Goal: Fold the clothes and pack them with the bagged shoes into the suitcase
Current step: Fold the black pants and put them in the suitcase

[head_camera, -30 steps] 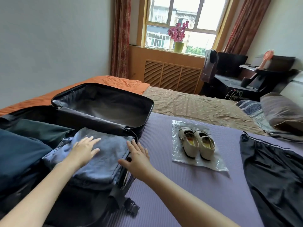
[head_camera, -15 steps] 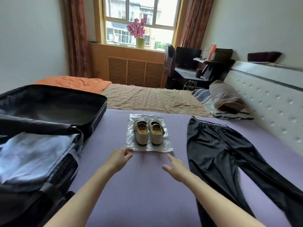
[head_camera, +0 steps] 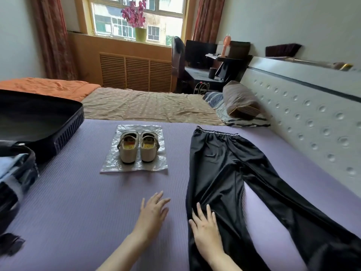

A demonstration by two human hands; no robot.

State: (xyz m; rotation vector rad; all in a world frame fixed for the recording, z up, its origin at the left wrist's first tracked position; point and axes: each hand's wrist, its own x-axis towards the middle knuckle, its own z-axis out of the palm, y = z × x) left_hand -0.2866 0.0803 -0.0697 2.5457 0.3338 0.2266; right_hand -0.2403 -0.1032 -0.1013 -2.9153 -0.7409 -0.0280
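Black shiny trousers (head_camera: 220, 169) lie spread flat on the purple mat, waistband away from me, legs fanned toward the lower right. My right hand (head_camera: 205, 229) rests with straight fingers on the left trouser leg. My left hand (head_camera: 153, 211) hovers open over bare mat just left of the trousers. A pair of cream shoes (head_camera: 137, 148) stands on a clear plastic bag (head_camera: 109, 167) in the middle of the mat. The open black suitcase (head_camera: 58, 141) lies at the left edge, with folded blue clothes (head_camera: 9, 167) in its near half.
The purple mat (head_camera: 74, 202) covers the near bed. A padded grey headboard (head_camera: 304, 122) runs along the right. A grey pillow (head_camera: 240, 100) lies at the far right. Beyond are a beige sheet (head_camera: 146, 106), an orange blanket (head_camera: 46, 88) and a dark desk (head_camera: 203, 73).
Both hands have left the folded clothes in the suitcase and swung right across the mat. The right hand now lies on the trousers, and the view has turned right.
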